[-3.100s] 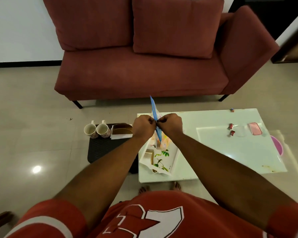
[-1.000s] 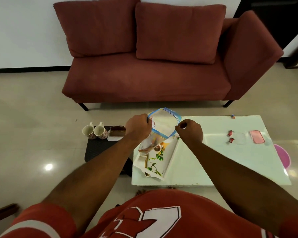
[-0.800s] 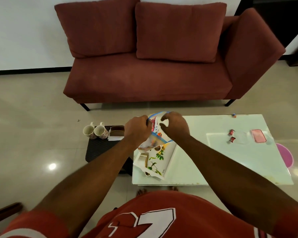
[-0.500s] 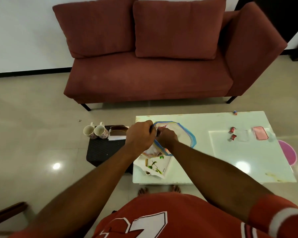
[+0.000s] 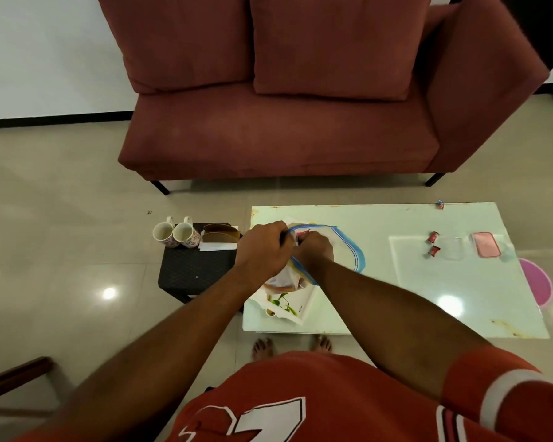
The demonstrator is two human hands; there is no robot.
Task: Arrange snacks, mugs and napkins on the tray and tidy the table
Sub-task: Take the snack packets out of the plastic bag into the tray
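Over the table's (image 5: 396, 282) left edge, above the tray (image 5: 296, 306), the left hand (image 5: 264, 250) grips the limp, light zip bag's (image 5: 348, 247) rim while the right hand (image 5: 313, 250) seems to reach inside, so the stiffer blue rim offers the surest hold.

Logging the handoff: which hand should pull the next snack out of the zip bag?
Probably the right hand: it is already reaching into the blue-rimmed zip bag, while the left hand grips the bag's rim above the floral tray, holding its mouth open.
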